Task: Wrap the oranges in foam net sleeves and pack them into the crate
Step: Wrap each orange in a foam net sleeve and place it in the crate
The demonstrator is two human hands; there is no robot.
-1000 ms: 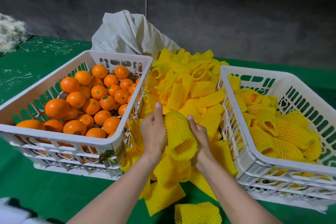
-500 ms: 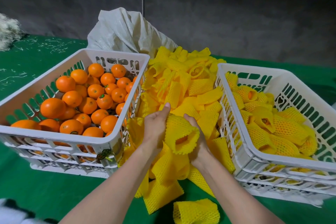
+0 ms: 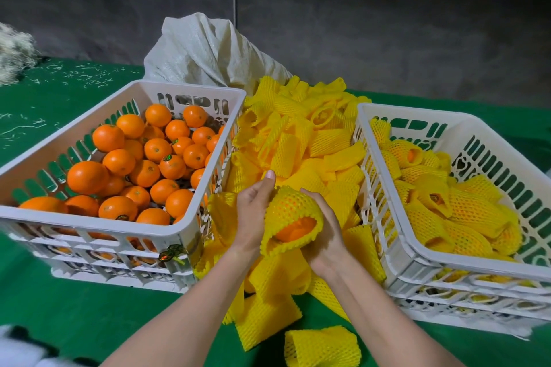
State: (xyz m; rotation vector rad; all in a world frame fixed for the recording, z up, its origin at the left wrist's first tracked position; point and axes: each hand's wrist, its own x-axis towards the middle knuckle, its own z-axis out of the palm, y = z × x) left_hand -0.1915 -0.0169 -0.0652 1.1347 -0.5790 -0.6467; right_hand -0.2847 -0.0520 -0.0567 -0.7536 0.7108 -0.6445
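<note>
Between my hands sits an orange (image 3: pixel 293 229) inside a yellow foam net sleeve (image 3: pixel 290 207), its skin showing at the sleeve's open lower end. My left hand (image 3: pixel 253 214) grips the sleeve's left side, thumb pointing up. My right hand (image 3: pixel 323 232) cups it from the right and below. A heap of loose yellow sleeves (image 3: pixel 301 140) lies under and beyond my hands. The white crate on the left (image 3: pixel 98 219) holds several bare oranges (image 3: pixel 143 164). The white crate on the right (image 3: pixel 396 232) holds several sleeved oranges (image 3: pixel 465 211).
A crumpled white woven sack (image 3: pixel 208 53) stands behind the sleeve heap. Green cloth (image 3: pixel 89 316) covers the table, with one loose sleeve (image 3: pixel 322 345) near the front edge. Pale shredded material (image 3: pixel 15 53) lies at the far left. A dark wall runs behind.
The sleeve has been pulled further over the orange and turned, so the fruit now shows at its open end. Both hands stayed in the same spot between the crates.
</note>
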